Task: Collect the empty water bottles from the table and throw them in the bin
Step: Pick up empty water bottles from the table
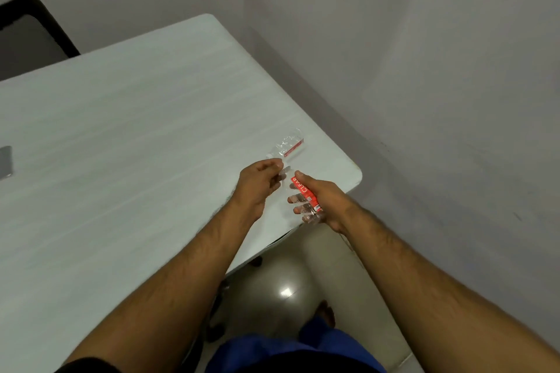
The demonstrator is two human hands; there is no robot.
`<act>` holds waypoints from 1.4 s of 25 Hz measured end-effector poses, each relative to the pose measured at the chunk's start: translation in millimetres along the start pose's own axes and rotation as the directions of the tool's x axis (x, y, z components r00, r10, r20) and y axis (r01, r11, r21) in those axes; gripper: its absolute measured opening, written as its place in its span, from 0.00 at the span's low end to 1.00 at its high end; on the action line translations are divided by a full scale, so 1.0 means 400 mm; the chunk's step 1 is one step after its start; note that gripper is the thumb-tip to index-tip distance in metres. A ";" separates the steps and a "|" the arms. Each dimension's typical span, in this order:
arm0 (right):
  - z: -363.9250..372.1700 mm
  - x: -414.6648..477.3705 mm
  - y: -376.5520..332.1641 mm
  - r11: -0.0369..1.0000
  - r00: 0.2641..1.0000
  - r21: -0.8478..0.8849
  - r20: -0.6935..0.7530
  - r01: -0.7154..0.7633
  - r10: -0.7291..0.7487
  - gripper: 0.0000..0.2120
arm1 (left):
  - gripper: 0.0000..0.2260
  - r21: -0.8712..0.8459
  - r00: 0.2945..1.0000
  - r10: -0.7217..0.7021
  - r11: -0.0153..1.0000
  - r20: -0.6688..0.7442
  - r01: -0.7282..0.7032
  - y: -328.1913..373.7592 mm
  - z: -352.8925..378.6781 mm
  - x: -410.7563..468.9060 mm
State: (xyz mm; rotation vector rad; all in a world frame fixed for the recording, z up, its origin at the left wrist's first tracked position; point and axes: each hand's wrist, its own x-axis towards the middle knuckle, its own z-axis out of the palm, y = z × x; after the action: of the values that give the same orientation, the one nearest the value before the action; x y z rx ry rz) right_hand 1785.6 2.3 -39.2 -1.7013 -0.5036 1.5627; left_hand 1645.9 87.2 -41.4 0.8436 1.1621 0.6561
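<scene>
A clear plastic water bottle with a red label [303, 191] is gripped around its body by my right hand [325, 200], just above the table's near right corner. My left hand [257, 183] pinches the neck end of that same bottle with thumb and fingertips. A second clear empty bottle with a red label [288, 145] lies on its side on the white table [136, 136], just beyond my left hand and apart from it. No bin is in view.
A dark chair [33, 33] stands at the table's far left corner. A grey flat object [6, 162] lies at the table's left edge. Pale walls close in on the right; glossy floor [288, 278] and table legs show below the corner.
</scene>
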 end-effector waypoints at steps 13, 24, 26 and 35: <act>-0.061 0.279 -0.110 0.974 0.983 -0.209 -0.144 0.086 -0.117 0.15 | 0.31 0.805 0.924 0.262 0.589 -0.277 0.074 -0.091 0.072 0.345; -0.081 0.334 -0.111 0.952 0.994 -0.290 -0.016 0.096 -0.105 0.22 | 0.13 0.611 0.862 0.294 0.792 -0.412 0.022 -0.102 0.062 0.311; -0.094 0.308 -0.114 0.950 0.993 -0.291 0.034 0.117 -0.112 0.20 | 0.13 0.552 0.829 0.302 0.834 -0.470 0.009 -0.102 0.074 0.273; -0.042 0.128 -0.126 0.932 0.929 -0.208 0.289 0.296 -0.230 0.16 | 0.14 0.103 0.610 0.256 0.956 -0.750 -0.274 -0.001 0.069 -0.053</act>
State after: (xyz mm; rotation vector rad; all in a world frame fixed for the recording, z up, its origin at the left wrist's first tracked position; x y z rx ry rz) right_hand 1820.8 66.9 -36.2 -1.5319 -1.0608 1.5788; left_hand 1666.6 63.3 -26.3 0.7342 1.7980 1.3627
